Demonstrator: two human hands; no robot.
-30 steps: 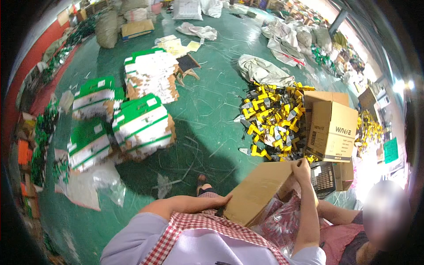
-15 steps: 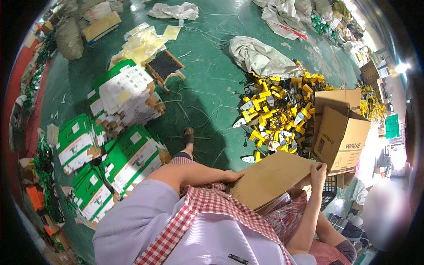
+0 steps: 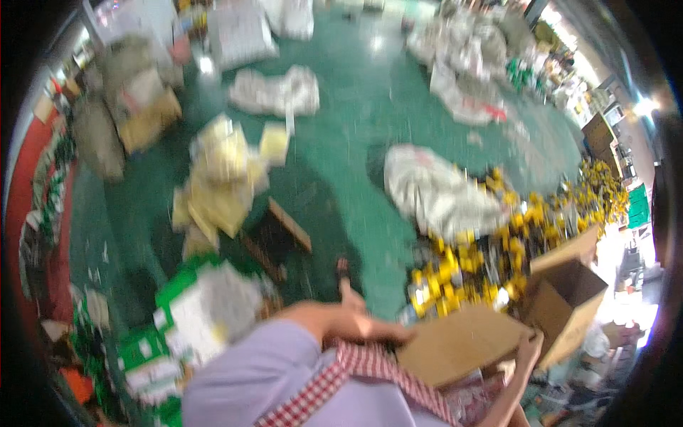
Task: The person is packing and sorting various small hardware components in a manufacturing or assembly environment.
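A brown cardboard box (image 3: 462, 343) is held low in front of my body, one broad flat side facing up. My right hand (image 3: 529, 344) is closed round its right corner. At its left edge is my left hand (image 3: 402, 334), with its fingers closed on the cardboard, though motion smears them. Below the panel, part of the box and some clear plastic show beside my red checked apron (image 3: 341, 366). Just right of my right hand stands a taller open carton (image 3: 569, 302).
A heap of yellow and grey parts (image 3: 462, 274) lies ahead, with a white sack (image 3: 437, 192) behind it. To the left are stacked green and white cartons (image 3: 206, 313), a small dark-topped stool (image 3: 274, 238) and yellowish sheets (image 3: 224, 188). Several sacks (image 3: 249, 39) lie farther off.
My view has tilted upward and blurred, so the floor things sit lower in the picture and more of the far floor shows. Both hands remain on the cardboard box.
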